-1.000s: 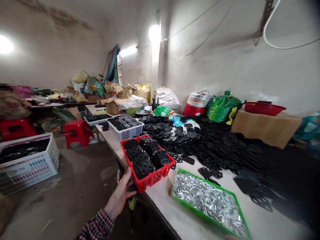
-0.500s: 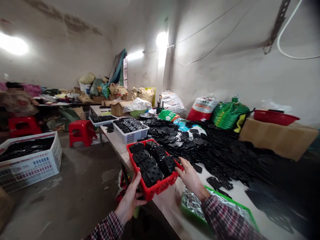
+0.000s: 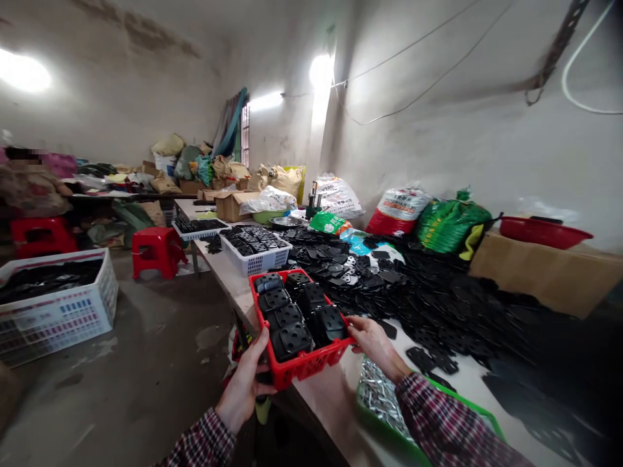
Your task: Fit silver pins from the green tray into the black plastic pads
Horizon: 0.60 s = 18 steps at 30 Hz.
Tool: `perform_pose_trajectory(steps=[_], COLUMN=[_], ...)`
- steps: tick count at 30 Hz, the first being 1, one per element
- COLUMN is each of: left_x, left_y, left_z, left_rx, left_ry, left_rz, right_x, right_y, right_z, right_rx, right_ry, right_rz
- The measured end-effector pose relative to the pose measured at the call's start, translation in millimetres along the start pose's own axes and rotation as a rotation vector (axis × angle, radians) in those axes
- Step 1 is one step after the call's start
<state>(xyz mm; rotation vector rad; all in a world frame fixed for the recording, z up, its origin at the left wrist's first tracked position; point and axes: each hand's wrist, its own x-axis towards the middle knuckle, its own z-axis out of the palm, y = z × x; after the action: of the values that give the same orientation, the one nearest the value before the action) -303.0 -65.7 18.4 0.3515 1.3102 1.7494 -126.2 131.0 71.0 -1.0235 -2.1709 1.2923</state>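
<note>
Between my two hands is a red plastic basket, its near left corner jutting past the table edge. Rows of flat black plates with holes fill it. My left hand grips the basket's left side, thumb on the rim and fingers underneath. At the right rim, my right hand has its fingers closed over the edge. Below my right forearm sits a green tray of small shiny metal pieces, partly hidden by the sleeve.
A white basket of black plates stands behind the red one. Loose black plates are heaped along the table's right. Beyond are sacks and a cardboard box. On the floor at left are a white crate and red stools; a person sits far left.
My right hand's fingers, raised over the rim before, have closed onto the basket's right edge. The basket has shifted slightly to the right in view, and the camera has turned a little.
</note>
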Motion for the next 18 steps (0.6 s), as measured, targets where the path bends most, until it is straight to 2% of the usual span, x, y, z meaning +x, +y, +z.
perform_pose_trajectory(steps=[10,18], left_x=[18.3,25.4], left_y=[24.0,36.8], left_z=[-32.9,-44.5], left_rx=[0.058,0.083], left_ry=[0.027,0.021], left_rz=[0.012,0.005], right_x=[-8.5,-9.7], right_y=[-18.2,-18.5], right_z=[26.4,39.4], right_rx=[-0.061,0.062], right_ry=[-0.023,-0.071], right_rz=[-0.039,-0.049])
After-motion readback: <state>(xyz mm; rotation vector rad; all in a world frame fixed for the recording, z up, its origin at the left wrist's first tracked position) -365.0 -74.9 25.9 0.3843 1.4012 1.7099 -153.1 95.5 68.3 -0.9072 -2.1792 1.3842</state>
